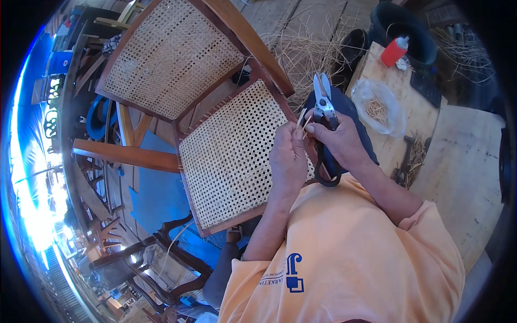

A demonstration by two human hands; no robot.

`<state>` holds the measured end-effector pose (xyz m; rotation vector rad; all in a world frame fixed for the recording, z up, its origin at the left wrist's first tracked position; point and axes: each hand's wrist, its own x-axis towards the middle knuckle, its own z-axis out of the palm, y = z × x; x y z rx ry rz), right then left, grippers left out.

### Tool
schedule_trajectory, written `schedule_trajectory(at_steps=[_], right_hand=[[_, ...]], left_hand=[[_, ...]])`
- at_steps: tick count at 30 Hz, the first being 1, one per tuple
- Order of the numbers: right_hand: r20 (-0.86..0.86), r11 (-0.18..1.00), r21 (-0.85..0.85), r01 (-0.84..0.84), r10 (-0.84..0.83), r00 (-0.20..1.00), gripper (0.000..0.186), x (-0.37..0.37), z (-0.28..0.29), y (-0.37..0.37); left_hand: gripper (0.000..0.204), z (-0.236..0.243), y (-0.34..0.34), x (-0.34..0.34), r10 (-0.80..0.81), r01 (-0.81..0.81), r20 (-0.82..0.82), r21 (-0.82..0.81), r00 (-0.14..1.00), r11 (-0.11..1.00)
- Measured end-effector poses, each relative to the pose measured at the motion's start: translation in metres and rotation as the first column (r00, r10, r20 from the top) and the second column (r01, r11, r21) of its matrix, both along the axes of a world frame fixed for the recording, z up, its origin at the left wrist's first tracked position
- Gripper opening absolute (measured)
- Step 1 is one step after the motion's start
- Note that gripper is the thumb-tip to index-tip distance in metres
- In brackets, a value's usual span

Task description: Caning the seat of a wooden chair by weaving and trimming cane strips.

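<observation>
My left hand (287, 156) is closed, pinching short pale cane strips (303, 119) at the right edge of a wooden chair's woven cane seat (226, 161). My right hand (339, 141) grips metal snips (323, 107) with black handles, their blades upward and slightly parted; its thumb also touches the strips beside my left fingers. A dark cloth-like pad (362, 134) lies beneath the snips. The chair's cane back (164, 62) lies up and to the left, framed in brown wood.
Loose cane (318, 43) is strewn above. On a wooden board (390, 151) at right lie a red bottle (394, 52), a plastic bag of short pieces (379, 110) and dark tools (401, 169). Dark bins (410, 21) stand behind. Another carved chair (145, 272) and a blue sheet (153, 199) are lower left.
</observation>
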<state>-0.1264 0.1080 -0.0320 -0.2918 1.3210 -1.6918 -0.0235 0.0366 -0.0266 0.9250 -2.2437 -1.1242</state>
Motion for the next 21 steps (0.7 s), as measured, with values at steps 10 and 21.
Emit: schedule_trajectory(at_steps=[10,21], right_hand=[[-0.197,0.998,0.044,-0.052,0.060,0.979,0.012,-0.006,-0.017,0.009],[-0.457,0.890,0.384,-0.246,0.414,0.787,0.028,-0.034,-0.001,0.029]], left_hand=[[0.018,0.006,0.002,0.005,0.000,-0.036,0.146,0.245,0.989,0.969],[0.021,0.008,-0.002,0.021,0.061,-0.100,0.232,0.161,0.971,0.982]])
